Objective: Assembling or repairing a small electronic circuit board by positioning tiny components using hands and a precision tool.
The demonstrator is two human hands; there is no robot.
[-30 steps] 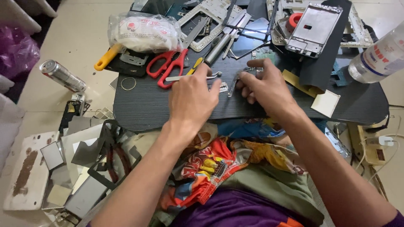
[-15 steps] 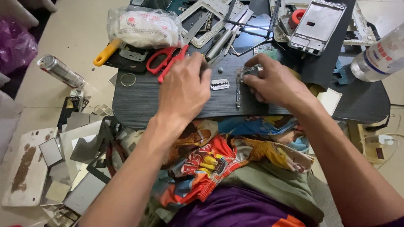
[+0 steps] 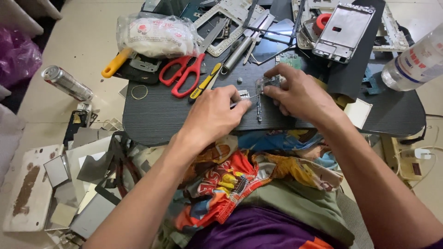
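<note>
My left hand (image 3: 216, 116) rests on the dark table (image 3: 157, 120) and pinches a thin metal tool (image 3: 243, 99), whose tip points right at a small phone part (image 3: 266, 83). My right hand (image 3: 302, 94) pins that part to the table with thumb and fingers. A narrow metal strip (image 3: 259, 112) lies just below the part, between both hands. A small silver plate (image 3: 243, 93) sits beside the tool's tip.
Red scissors (image 3: 184, 71), a yellow-handled screwdriver (image 3: 203, 84) and a filled plastic bag (image 3: 157, 34) lie at the back left. A phone frame (image 3: 344, 30) and a water bottle (image 3: 415, 60) are at the back right. A can (image 3: 64, 83) and glass panels (image 3: 69, 184) lie on the floor.
My left hand has pulled back from the tools near the scissors and now pinches the thin tool toward the part. My right hand stays on the part.
</note>
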